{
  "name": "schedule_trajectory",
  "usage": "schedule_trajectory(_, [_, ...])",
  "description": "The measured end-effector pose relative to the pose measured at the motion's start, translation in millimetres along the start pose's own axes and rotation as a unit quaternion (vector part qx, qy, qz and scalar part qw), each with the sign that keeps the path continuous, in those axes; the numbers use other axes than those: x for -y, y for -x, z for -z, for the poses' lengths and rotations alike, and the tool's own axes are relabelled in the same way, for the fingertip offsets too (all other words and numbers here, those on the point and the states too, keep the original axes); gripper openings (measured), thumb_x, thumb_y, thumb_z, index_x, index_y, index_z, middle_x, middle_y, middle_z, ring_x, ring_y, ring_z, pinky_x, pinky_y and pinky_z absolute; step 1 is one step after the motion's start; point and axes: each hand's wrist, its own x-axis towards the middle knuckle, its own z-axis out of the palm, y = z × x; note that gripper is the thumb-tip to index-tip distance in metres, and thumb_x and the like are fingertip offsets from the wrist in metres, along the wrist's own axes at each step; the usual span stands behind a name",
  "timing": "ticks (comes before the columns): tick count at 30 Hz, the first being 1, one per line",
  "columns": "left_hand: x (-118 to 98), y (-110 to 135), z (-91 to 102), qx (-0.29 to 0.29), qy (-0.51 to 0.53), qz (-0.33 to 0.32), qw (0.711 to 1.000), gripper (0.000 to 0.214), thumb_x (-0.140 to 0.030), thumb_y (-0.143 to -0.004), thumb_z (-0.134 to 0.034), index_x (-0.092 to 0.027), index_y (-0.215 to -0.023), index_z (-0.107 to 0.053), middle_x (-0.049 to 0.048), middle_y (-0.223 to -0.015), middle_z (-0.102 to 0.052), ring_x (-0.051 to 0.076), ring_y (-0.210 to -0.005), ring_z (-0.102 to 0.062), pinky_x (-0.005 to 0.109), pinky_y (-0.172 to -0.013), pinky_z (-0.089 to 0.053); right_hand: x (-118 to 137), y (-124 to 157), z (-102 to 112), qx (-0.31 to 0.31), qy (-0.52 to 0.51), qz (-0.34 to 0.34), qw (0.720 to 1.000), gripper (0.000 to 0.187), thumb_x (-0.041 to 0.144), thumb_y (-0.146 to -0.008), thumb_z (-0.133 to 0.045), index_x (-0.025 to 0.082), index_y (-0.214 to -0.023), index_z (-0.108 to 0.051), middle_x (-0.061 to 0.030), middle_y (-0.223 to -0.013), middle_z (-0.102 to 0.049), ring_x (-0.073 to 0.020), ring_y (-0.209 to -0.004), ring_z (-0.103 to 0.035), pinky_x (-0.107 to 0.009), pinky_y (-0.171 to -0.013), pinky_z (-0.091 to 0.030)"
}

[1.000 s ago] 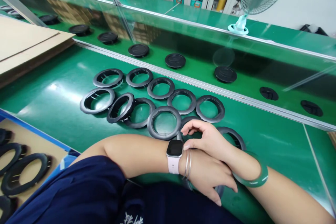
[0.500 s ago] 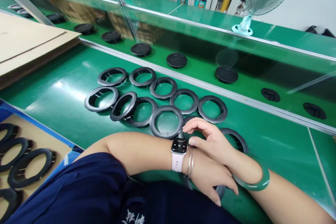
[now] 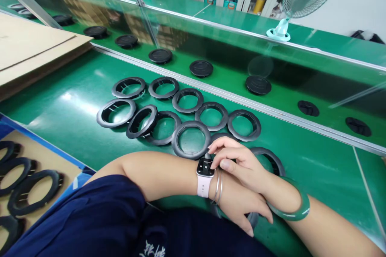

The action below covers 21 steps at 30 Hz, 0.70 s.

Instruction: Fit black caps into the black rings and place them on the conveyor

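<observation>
Across the front of my body lies my left forearm, wearing a smartwatch [image 3: 206, 167] on a pale pink band, with thin silver bangles beside it. My left hand [image 3: 241, 204] has its fingers loosely stretched out and holds nothing visible. Over that wrist comes my right hand [image 3: 241, 163], with a green bangle [image 3: 291, 204] on its wrist. Its index fingertip is at the lit watch screen, and its fingers are apart. Beyond my hands, several black plastic rings [image 3: 191, 139] lie on the green table [image 3: 75, 128]. Others are partly hidden under my arms.
Behind a metal rail, black round discs [image 3: 201, 68] sit spaced along a green belt [image 3: 223, 78]. Cardboard sheets [image 3: 39, 48] lie at left, above a box [image 3: 45, 144] of more rings. A mint fan [image 3: 282, 30] stands on the far ledge.
My right index finger has come down onto the watch screen. The discs on the belt have shifted slightly left. My left arm has stayed nearly still.
</observation>
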Motion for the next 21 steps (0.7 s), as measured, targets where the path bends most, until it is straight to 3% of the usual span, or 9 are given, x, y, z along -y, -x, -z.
schedule_trajectory(4, [-0.3,-0.3,1.0,-0.004,-0.029,-0.019,0.999,0.056,-0.038,-0.088,-0.062,-0.003,-0.133,-0.060,0.0145,-0.119,-0.070,0.030,-0.121,-0.061,0.037,-0.107,-0.045,0.2,-0.1,0.3,-0.020,-0.001,-0.005,1.000,0.038,0.053,-0.099,-0.056,0.021,-0.093,-0.077,-0.0085,-0.111,-0.061,-0.0224,-0.102,-0.059,-0.037,-0.092,-0.049])
schedule_trajectory(12, [-0.8,-1.0,3.5,0.027,-0.023,0.009,0.999,0.057,-0.041,-0.089,-0.060,-0.007,-0.136,-0.058,0.0124,-0.123,-0.069,0.027,-0.125,-0.059,0.033,-0.108,-0.043,-2.5,-1.6,-0.4,-0.073,-0.005,-0.028,0.997,0.035,0.041,-0.103,-0.053,0.020,-0.087,-0.075,-0.0066,-0.103,-0.064,-0.0201,-0.098,-0.060,-0.033,-0.092,-0.047])
schedule_trajectory(21, [-0.4,0.1,0.8,-0.010,-0.049,-0.019,0.999,0.055,-0.039,-0.087,-0.064,-0.005,-0.131,-0.062,0.0134,-0.116,-0.072,0.028,-0.118,-0.063,0.036,-0.104,-0.047,-5.5,-1.8,-1.2,-0.082,-0.007,-0.032,0.996,0.034,0.036,-0.104,-0.053,0.019,-0.084,-0.074,-0.0057,-0.099,-0.065,-0.0183,-0.096,-0.061,-0.030,-0.090,-0.046])
